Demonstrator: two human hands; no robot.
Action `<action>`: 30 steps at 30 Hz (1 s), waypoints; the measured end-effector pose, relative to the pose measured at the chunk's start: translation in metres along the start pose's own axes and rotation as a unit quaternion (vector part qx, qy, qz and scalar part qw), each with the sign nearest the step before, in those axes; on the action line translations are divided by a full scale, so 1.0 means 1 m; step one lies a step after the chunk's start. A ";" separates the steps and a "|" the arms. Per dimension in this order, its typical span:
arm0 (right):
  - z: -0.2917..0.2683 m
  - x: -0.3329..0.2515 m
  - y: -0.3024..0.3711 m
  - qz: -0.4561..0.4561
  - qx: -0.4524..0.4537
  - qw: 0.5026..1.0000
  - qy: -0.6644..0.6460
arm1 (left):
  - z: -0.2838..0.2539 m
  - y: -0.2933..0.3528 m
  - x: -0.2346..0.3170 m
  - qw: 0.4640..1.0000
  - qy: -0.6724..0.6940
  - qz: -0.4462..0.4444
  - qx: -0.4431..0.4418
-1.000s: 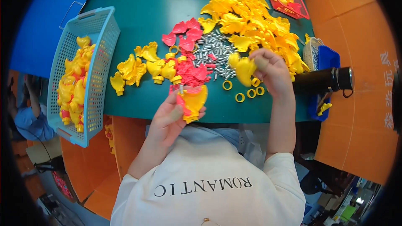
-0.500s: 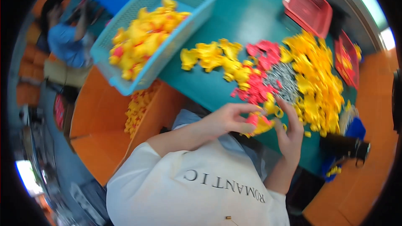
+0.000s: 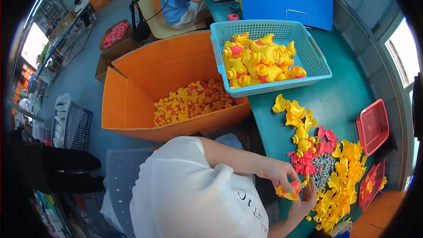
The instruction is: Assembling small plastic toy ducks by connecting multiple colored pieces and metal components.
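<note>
A half-assembled yellow plastic toy piece with a pink part (image 3: 288, 192) is held just off the table's near edge. My left hand (image 3: 278, 172) grips it from above with thumb and fingers. On its other side, the fingers of my right hand (image 3: 304, 203) close around it, and a small silver pin shows between the two hands. Just beyond lie small pink parts (image 3: 304, 164), a heap of short metal pins (image 3: 324, 170) and a large pile of yellow shell pieces (image 3: 346, 178). More yellow pieces (image 3: 296, 115) trail toward the blue basket.
A light-blue basket (image 3: 282, 89) of yellow toys stands on the green table (image 3: 348, 83). Left of it is a big orange bin (image 3: 150, 68) with small yellow parts inside. Red trays (image 3: 373, 125) sit at the right. A person in blue (image 3: 178, 0) sits at the far side.
The view has swung left, so the hands and table sit farther right and lower. Both hands stay on the toy piece, and a silver pin now shows at it.
</note>
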State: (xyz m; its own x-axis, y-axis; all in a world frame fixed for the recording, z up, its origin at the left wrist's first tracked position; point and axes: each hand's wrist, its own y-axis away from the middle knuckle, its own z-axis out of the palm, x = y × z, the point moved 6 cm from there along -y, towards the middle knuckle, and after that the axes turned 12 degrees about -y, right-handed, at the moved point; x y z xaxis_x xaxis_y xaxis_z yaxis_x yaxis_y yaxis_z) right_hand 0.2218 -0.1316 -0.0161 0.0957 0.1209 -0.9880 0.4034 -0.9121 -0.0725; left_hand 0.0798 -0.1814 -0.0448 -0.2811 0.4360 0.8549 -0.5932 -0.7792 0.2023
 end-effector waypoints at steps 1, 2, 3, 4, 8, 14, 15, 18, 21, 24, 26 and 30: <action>-0.003 -0.001 0.000 -0.009 -0.011 1.000 0.013 | 0.002 0.001 0.005 1.000 -0.007 0.004 0.008; -0.009 0.002 -0.005 -0.018 -0.015 0.999 0.028 | -0.001 -0.004 0.013 1.000 -0.017 0.008 0.007; -0.015 0.010 -0.019 -0.030 -0.004 0.999 0.022 | -0.007 -0.006 0.025 0.999 -0.007 0.029 0.034; -0.028 0.016 -0.030 -0.039 0.049 0.998 -0.027 | -0.010 -0.011 0.034 0.998 0.008 0.046 0.051; -0.071 0.017 -0.070 -0.143 0.117 0.959 -0.216 | -0.049 -0.044 0.064 0.978 0.077 0.096 0.167; -0.109 0.016 -0.096 -0.238 0.023 0.943 -0.231 | -0.041 -0.124 0.071 0.985 0.073 0.046 0.150; -0.113 0.019 -0.096 -0.235 0.040 0.945 -0.224 | -0.040 -0.132 0.068 0.985 0.067 0.046 0.154; -0.122 0.025 -0.094 -0.244 0.033 0.933 -0.261 | -0.036 -0.146 0.062 0.985 0.075 0.042 0.150; -0.122 0.028 -0.093 -0.276 -0.019 0.936 -0.217 | -0.034 -0.152 0.057 0.984 0.093 0.037 0.147; -0.119 0.023 -0.093 -0.286 -0.031 0.941 -0.176 | -0.035 -0.151 0.051 0.982 0.100 0.031 0.157; -0.115 0.022 -0.094 -0.310 -0.048 0.936 -0.158 | -0.037 -0.149 0.048 0.980 0.104 0.031 0.167; -0.106 0.024 -0.093 -0.302 -0.052 0.942 -0.135 | -0.042 -0.143 0.045 0.975 0.102 0.046 0.192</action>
State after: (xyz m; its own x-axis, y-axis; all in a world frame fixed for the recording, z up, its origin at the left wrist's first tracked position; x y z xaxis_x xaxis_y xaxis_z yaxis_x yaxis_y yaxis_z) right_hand 0.2832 -0.0019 -0.0181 -0.4101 0.4889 -0.7699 0.3980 -0.6636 -0.6334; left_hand 0.1206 -0.0310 -0.0555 -0.4875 0.4055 0.7733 -0.2424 -0.9137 0.3262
